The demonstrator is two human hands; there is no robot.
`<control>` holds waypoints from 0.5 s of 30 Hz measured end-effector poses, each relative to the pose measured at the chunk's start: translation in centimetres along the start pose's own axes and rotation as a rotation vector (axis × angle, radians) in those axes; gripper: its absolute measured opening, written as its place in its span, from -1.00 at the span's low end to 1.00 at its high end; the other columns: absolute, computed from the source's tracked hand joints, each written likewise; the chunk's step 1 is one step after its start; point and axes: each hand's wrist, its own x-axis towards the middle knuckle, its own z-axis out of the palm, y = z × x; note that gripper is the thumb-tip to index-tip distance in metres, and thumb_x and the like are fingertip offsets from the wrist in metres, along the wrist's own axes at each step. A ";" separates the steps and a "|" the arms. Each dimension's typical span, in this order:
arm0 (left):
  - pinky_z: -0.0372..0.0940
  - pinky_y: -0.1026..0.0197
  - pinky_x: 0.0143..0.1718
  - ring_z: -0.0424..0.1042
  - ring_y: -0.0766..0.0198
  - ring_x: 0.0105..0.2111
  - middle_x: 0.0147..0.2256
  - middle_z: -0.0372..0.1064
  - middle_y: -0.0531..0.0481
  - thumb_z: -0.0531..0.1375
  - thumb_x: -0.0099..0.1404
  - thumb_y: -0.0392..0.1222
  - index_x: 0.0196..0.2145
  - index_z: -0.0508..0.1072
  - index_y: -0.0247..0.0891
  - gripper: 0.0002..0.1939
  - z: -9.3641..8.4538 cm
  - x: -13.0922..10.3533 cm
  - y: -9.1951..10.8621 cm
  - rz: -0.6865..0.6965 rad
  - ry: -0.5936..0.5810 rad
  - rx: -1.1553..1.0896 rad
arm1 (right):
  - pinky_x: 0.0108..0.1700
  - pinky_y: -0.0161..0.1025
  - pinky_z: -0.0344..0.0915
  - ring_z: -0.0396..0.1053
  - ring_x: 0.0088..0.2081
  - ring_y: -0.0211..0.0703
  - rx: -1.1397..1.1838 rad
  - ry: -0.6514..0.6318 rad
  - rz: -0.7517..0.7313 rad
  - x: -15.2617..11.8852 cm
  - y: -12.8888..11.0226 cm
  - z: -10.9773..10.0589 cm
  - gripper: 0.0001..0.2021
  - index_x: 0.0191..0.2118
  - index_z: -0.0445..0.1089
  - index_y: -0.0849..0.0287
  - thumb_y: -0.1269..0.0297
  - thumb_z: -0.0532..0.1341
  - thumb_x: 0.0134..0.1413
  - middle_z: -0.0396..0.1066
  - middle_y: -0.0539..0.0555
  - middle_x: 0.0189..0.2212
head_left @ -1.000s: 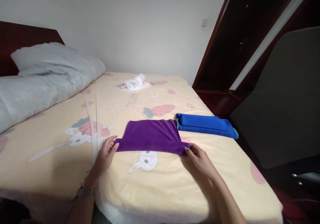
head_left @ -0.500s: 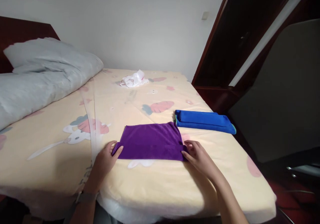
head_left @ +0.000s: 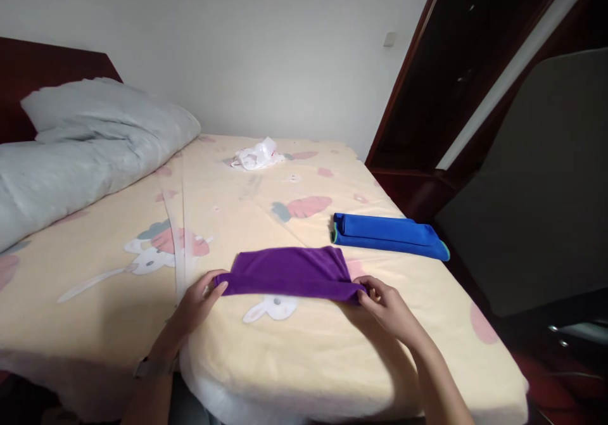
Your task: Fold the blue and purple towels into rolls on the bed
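At the far left, a grey quilt (head_left: 95, 140) lies bunched against the dark headboard (head_left: 47, 64), leaving the nearer part of the bed (head_left: 285, 368) as a broad, soft support. The left hand (head_left: 200, 298), with a band (head_left: 151, 367) at its wrist, has its fingers closed in a pinch, thumb towards the wearer, on the left end of the turned-over near edge of a purple cloth (head_left: 292, 279). Farther back on the bed, a crumpled white plastic bag (head_left: 259, 155) sits well apart from both hands, where it seems out of their way. The purple cloth is on the bed in front of the wearer, its far part spread fairly flat with some creases towards the right, its near edge doubled into a band. The right hand (head_left: 392, 304) pinches the other end of that band, fingers likewise closed on the fabric; holding both ends probably keeps the band straight and evenly tensioned. Just beyond, to the right, a blue cloth (head_left: 389, 236) with green edging lies folded into a long, compact bundle, near the purple cloth but apart from it, so the two do not overlap. Small red marks show on the bag, too small to read; neither cloth shows a legible brand or label.
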 end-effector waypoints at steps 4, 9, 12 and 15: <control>0.39 0.13 -0.06 0.50 0.08 -0.07 -0.10 0.51 -0.06 0.10 0.34 0.10 0.00 0.41 -0.15 -0.61 0.5 -0.9 -0.2 -0.006 0.010 0.025 | -0.31 -0.21 0.27 0.37 -0.36 -0.08 0.011 -0.093 0.088 -0.2 0.9 0.0 -0.75 -0.08 0.35 0.08 0.09 0.05 0.32 0.45 0.02 -0.36; 0.26 -0.01 0.12 0.41 0.05 0.01 -0.06 0.46 -0.10 0.11 0.36 -0.03 -0.04 0.45 -0.15 -0.72 0.6 -1.4 0.2 0.243 0.189 0.243 | -0.03 -0.06 0.31 0.37 -0.04 0.06 -0.178 0.146 -0.010 -0.4 0.6 -0.4 -0.76 -0.08 0.39 0.05 0.08 0.09 0.30 0.42 0.13 -0.08; 0.25 -0.01 0.16 0.37 0.03 0.07 0.02 0.41 -0.10 0.22 0.24 -0.15 0.01 0.44 -0.12 -0.64 0.3 -1.5 0.1 0.371 0.079 0.262 | 0.13 -0.07 0.26 0.27 0.11 0.05 -0.131 0.027 -0.169 -0.8 -0.1 -0.6 -0.76 -0.03 0.40 0.00 0.16 0.22 0.20 0.33 0.10 0.06; 0.22 0.01 0.21 0.30 0.05 0.16 0.13 0.34 -0.06 0.18 0.09 -0.34 0.11 0.39 -0.08 -0.41 0.3 -1.5 -0.5 0.391 -0.141 0.239 | 0.16 -0.07 0.24 0.24 0.16 0.07 -0.146 -0.137 -0.219 -0.9 0.0 -0.1 -0.53 0.07 0.36 -0.04 0.32 0.33 -0.01 0.28 0.07 0.14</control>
